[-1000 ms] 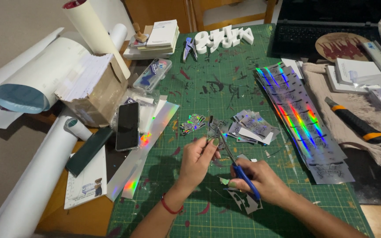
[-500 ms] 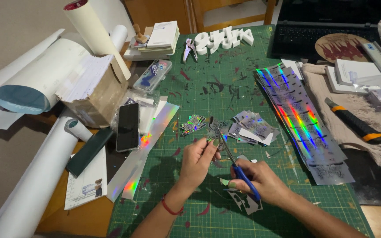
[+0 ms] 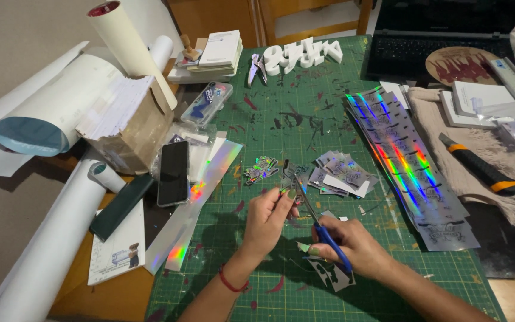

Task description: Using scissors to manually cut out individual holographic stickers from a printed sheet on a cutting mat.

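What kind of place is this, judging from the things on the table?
Probably a home craft desk for making stickers. A green cutting mat covers the table, stacks of holographic sheets lie on it, big paper rolls sit at the side, and a laptop stands behind.

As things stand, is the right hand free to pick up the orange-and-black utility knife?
Probably not: the right hand is holding the blue-handled scissors. The utility knife lies uncovered on the beige cloth.

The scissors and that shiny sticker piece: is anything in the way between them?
Nothing visible. The left hand pinches the holographic sticker piece above the green cutting mat, and the blue-handled scissors in the right hand point their blades straight at it.
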